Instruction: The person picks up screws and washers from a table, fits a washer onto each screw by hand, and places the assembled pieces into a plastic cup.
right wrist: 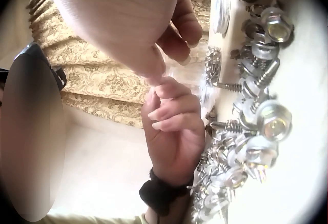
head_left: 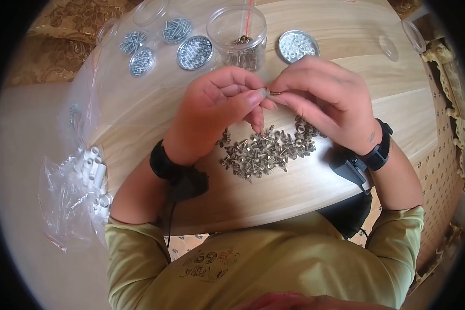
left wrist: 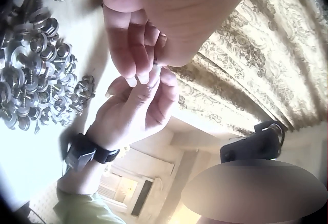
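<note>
Both hands meet above a pile of screws with washers (head_left: 266, 152) in the head view. The left hand (head_left: 217, 106) pinches a small pale piece between thumb and index finger. From the other side, the right hand (head_left: 330, 95) pinches a small brownish screw (head_left: 275, 93) against it. Fingers largely hide both pieces. In the left wrist view, the fingertips of the left hand (left wrist: 148, 34) and right hand (left wrist: 136, 106) touch beside the screw pile (left wrist: 38, 75). The right wrist view shows the right hand (right wrist: 128, 24) over the left hand (right wrist: 177, 126), with screws (right wrist: 256, 116) alongside.
A clear jar (head_left: 237, 49) partly filled with screws stands behind the hands. Lids of small hardware (head_left: 194, 52) and white washers (head_left: 298, 46) flank it. Loose screws (head_left: 177, 30) lie at the back left. White tubular pieces (head_left: 94, 168) and plastic wrap (head_left: 67, 199) are at the left edge.
</note>
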Demonstrator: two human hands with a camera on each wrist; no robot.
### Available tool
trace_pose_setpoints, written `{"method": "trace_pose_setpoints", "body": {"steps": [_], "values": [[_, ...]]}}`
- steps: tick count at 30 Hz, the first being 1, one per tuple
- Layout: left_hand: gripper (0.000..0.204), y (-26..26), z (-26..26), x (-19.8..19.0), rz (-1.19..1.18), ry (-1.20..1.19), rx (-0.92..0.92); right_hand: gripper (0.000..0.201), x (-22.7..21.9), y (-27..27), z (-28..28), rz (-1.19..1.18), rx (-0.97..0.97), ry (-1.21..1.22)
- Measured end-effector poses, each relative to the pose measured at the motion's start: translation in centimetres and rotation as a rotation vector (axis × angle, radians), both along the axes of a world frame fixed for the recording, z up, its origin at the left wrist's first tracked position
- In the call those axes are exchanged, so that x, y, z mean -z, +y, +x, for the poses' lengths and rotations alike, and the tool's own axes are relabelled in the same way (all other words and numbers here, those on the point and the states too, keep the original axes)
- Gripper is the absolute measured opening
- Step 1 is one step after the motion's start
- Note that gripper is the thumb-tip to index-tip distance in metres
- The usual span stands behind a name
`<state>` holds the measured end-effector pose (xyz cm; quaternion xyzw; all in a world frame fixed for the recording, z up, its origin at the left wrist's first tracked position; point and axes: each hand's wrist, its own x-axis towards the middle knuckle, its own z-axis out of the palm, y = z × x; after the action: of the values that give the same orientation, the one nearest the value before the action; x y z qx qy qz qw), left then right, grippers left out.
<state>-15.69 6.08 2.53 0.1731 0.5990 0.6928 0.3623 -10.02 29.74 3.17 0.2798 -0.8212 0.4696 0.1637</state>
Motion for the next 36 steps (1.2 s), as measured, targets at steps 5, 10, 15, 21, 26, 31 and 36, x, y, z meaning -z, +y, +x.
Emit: {"method": "trace_pose_setpoints", "body": {"steps": [5, 10, 15, 21, 26, 31, 36], "values": [[0.014, 0.0, 0.3, 0.0, 0.001, 0.006, -0.024, 0.016, -0.1, 0.2, 0.4, 0.056, -0.010, -0.032], [0.012, -0.5, 0.4, -0.3, 0.082, 0.019, -0.048, 0.015, -0.5, 0.5, 0.8, 0.010, -0.009, -0.122], [0.012, -0.5, 0.6, -1.0, 0.041, 0.189, -0.127, 0.014, -1.0, 1.3, 0.6, -0.050, 0.020, -0.099], [0.015, -0.5, 1.1, -0.8, 0.078, 0.245, -0.107, 0.019, -0.7, 0.3, 0.5, -0.044, -0.033, -0.077], [0.016, -0.5, 1.4, -0.8, 0.086, 0.260, -0.077, 0.020, -0.4, -0.1, 0.8, -0.057, -0.028, -0.141], [0.014, -0.4, 1.4, -0.5, 0.146, 0.325, -0.067, 0.020, -0.1, -0.1, 0.4, -0.107, -0.050, -0.140], [0.011, -0.4, 1.5, -0.5, 0.129, 0.382, -0.048, 0.019, -0.1, -0.4, 0.7, -0.128, -0.027, -0.175]]}}
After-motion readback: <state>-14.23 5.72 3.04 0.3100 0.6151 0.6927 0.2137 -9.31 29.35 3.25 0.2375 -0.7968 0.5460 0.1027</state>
